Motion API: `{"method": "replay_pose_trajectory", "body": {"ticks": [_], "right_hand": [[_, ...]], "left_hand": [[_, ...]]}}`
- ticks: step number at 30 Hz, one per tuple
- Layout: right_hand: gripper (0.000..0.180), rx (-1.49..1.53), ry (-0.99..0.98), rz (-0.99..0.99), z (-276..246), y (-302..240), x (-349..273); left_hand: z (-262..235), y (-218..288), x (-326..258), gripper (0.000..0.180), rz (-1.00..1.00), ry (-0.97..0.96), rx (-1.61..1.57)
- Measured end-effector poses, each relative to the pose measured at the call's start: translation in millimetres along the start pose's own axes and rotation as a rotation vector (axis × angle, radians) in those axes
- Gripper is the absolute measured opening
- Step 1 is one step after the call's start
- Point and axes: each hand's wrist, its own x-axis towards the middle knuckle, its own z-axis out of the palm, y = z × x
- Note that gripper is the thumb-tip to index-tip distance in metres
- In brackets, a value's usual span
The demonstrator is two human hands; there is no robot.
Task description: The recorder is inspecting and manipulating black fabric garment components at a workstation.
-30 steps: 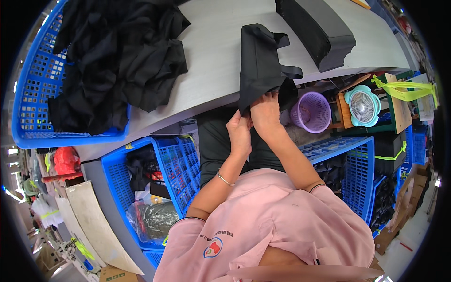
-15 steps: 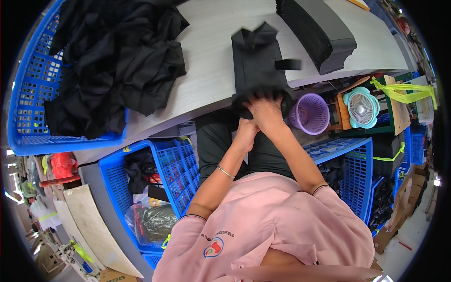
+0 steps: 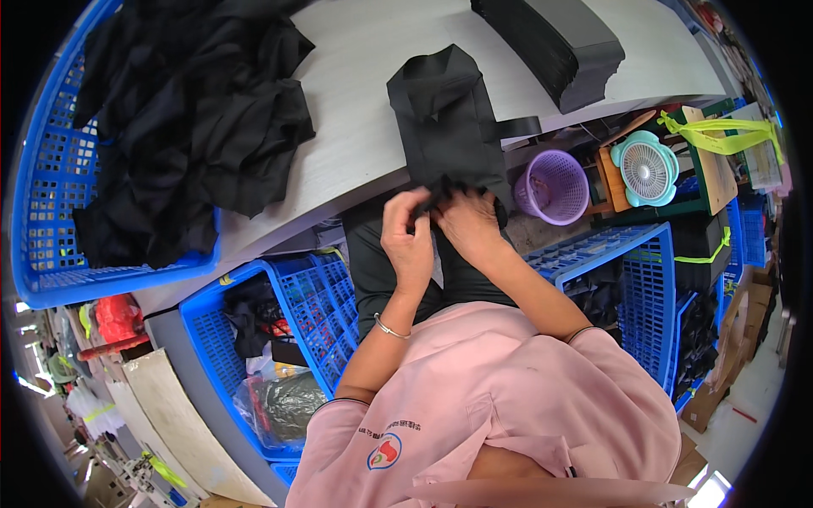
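A black cloth pouch [image 3: 445,140] lies over the table's front edge, its far end folded open and a short strap [image 3: 518,127] sticking out to the right. Its near end is bunched up above my lap. My right hand [image 3: 470,222] is closed on this gathered edge, the fingertips partly hidden in the cloth. At the left of the same edge, my left hand [image 3: 406,235] has curled fingers pinching the cloth; slight blur softens them.
A heap of black cloth [image 3: 195,118] spills from a blue basket [image 3: 55,182] onto the table at left. A stack of black pieces [image 3: 559,51] stands at far right. Beside my legs are a purple bin [image 3: 552,188], a small fan [image 3: 648,169] and blue crates [image 3: 216,347].
My left hand has come out from beneath the right and moved left and up to the cloth edge. The pouch's far end has spread open; the view has shifted slightly.
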Motion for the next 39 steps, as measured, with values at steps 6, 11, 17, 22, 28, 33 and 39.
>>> {"method": "replay_pose_trajectory", "body": {"ticks": [6,11,17,22,28,33,39], "right_hand": [[0.025,0.074,0.103,-0.012,5,20,-14],[0.022,0.125,-0.029,-0.181,-12,5,-55],[0.008,0.777,0.44,-0.014,-70,11,-90],[0.046,0.608,0.519,0.347,-91,64,-89],[0.032,1.984,-0.048,0.151,-60,87,-107],[0.033,2.23,0.234,0.578,-27,109,-142],[0.035,2.011,0.911,1.034,7,189,-269]], "left_hand": [[-22,25,-20,0.02,-0.483,-0.199,-0.269],[-17,12,8,0.047,-0.559,-0.201,-0.469],[-6,20,14,0.048,-0.589,-0.288,-0.527],[-11,29,-5,0.043,-0.542,-0.622,-0.574],[-7,13,-12,0.05,-0.851,-0.672,-0.846],[17,15,-26,0.051,-1.106,-0.824,-0.894],[39,21,-37,0.057,-0.821,-1.105,-0.611]]}}
